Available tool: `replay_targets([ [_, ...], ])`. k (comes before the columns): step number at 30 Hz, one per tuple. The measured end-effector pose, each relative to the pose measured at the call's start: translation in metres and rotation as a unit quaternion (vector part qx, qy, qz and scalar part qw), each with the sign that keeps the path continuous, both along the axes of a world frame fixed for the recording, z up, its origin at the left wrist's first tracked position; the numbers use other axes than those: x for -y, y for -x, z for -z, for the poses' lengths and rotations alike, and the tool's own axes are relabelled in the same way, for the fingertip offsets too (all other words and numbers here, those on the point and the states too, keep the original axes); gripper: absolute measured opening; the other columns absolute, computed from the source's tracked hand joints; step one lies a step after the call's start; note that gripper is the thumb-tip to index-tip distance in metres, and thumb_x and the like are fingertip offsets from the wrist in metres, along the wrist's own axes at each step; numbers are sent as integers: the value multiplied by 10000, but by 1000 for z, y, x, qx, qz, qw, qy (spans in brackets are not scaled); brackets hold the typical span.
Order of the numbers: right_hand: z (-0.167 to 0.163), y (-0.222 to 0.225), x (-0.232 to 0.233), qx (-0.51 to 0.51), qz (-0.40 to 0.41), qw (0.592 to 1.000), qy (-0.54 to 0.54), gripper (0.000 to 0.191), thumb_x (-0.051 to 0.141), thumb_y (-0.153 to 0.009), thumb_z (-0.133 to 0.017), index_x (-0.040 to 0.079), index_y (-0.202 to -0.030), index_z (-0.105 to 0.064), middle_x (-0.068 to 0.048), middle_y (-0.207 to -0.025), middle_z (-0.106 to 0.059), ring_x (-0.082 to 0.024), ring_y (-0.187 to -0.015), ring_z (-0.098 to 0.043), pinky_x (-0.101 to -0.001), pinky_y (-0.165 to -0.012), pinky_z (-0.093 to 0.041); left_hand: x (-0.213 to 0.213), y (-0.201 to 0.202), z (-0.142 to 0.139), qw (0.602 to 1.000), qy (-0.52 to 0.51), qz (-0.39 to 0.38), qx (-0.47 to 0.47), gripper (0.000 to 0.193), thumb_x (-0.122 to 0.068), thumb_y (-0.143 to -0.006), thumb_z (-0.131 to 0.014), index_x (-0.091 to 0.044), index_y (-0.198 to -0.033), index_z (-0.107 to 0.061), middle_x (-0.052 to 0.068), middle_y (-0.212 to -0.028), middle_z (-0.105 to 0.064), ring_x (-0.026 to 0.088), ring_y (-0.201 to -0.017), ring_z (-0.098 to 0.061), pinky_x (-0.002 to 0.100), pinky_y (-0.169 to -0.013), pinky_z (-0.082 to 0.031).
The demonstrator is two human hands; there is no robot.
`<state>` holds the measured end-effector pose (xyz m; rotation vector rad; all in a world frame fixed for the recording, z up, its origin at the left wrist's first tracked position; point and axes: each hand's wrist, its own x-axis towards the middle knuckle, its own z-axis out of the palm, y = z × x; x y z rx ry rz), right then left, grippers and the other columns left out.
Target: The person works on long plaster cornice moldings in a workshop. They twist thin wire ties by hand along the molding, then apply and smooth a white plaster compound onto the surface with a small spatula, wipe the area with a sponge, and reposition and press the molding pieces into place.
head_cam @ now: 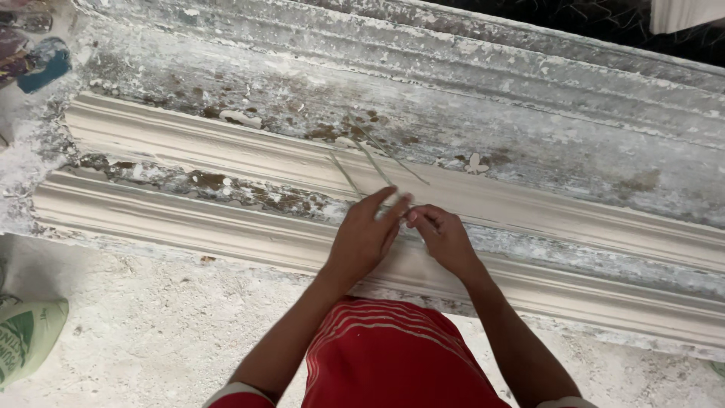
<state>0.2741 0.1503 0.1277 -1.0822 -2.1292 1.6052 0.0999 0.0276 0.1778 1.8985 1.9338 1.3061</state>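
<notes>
**Two Hands at Thin Strands on a Moulded Plaster Length**

Two hands work at mid-frame, and one bundle of thin strands lies between and above them.

1. Far left: one green-and-white sack (26, 336) lies on the dusty floor (151, 332). One blue object (44, 64) sits at the upper left corner; its kind cannot be told.

2. Left to centre: one long moulded plaster length (181, 227) runs from the left edge to the right, dropping slightly toward the right. It rests on the caked white surface (529, 98).

3. Left hand (362, 238): the fingers are extended and close together, and the fingertips (396, 205) pinch the near end of the strands. The grip is nearly closed.

4. Strands (374, 159): about three or four can be counted; the exact number cannot be told. Their long axis runs up and away from the hands, leaning left, across the moulding's line. The far ends fan apart; the near ends meet at the fingertips.

5. Right hand (445, 238): the fingers are curled, with the fingertips just beside those of the left hand. Whether this grip has hold of the strands cannot be told.

6. Both hands sit equally near the strands' near end.
</notes>
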Motion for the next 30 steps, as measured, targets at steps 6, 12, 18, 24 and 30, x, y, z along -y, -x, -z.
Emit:
replay_targets([
  [6,-23,23,6,83,-125,989,-9,230,228,-988,-637,63,-1102,-751,-23,-947,-770,-132,-851,-712,-320,-778,-563,16,46,-2,985,16,144,-92,264,-71,-899,-666,-51,-1161,-696,94,-1090,-658,277,-1072,-649,435,-983,-513],
  [12,-43,39,8,239,-51,950,193,316,170,-1105,-560,24,-1319,-743,-442,-899,-511,-377,-727,-356,-452,-675,-339,32,55,17,999,-24,4,28,144,-39,-903,-667,-56,-1045,-686,93,-1064,-674,274,-1029,-661,404,-936,-512],
  [18,-33,62,46,-22,51,982,179,378,221,-1035,-529,21,-1344,-615,-114,-1315,-695,-178,-1233,-653,-300,-1070,-532,33,41,34,896,34,-98,432,167,-150,-1066,-572,-18,-1116,-660,87,-1015,-681,173,-906,-661,301,-781,-544],
  [24,-15,96,88,-85,158,980,80,331,225,-1068,-550,0,-1262,-696,-94,-1389,-692,-169,-1182,-664,-310,-1016,-527,29,39,34,870,52,-46,488,189,-184,-1037,-606,-19,-1101,-670,77,-1029,-694,140,-836,-657,293,-702,-549],
  [30,-19,99,76,-105,162,980,53,334,240,-1060,-554,5,-1222,-726,-87,-1182,-771,-146,-1043,-712,-287,-916,-574,35,50,25,918,99,-22,384,159,-154,-1013,-662,2,-1035,-683,129,-942,-690,220,-805,-690,339,-699,-554],
])
